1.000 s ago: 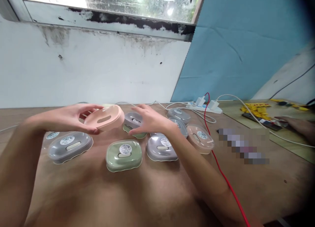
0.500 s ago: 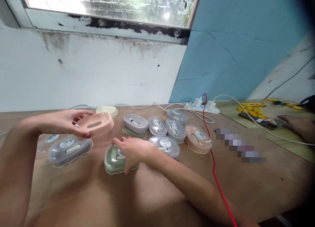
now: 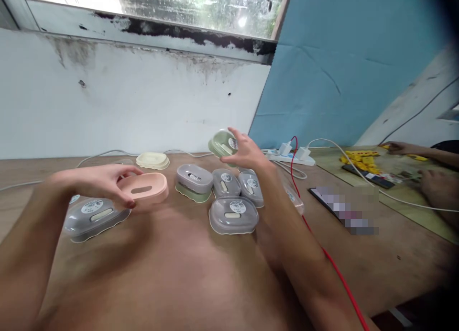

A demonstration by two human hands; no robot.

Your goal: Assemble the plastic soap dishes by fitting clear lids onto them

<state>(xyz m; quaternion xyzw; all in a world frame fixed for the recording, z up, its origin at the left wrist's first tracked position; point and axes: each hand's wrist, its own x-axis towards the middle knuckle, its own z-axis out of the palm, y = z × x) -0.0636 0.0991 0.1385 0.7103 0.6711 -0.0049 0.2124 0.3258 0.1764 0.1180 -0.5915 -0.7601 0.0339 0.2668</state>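
A pink oval soap dish (image 3: 152, 188) with a slot in its floor is gripped by my left hand (image 3: 107, 185), above the brown tabletop. My right hand (image 3: 245, 151) holds a green soap box (image 3: 221, 143) with a clear lid and a round label, raised near the back of the table. Below it stand several grey soap boxes with clear lids, one of them nearest me (image 3: 233, 221). Another grey soap box (image 3: 95, 218) lies under my left hand. A mauve dish (image 3: 194, 178) rests on a green piece (image 3: 193, 194) in the middle.
Cream dishes (image 3: 153, 160) sit by the wall. A white power strip (image 3: 290, 157) with chargers stands at the back, a red cable (image 3: 337, 269) running toward me. A phone-like slab (image 3: 340, 209), partly pixelated, lies right. Another person's hands work near yellow pieces (image 3: 360, 159).
My right hand has lifted the green soap box off the table and carried it back and to the right. My left hand still holds the pink dish, slightly lower.
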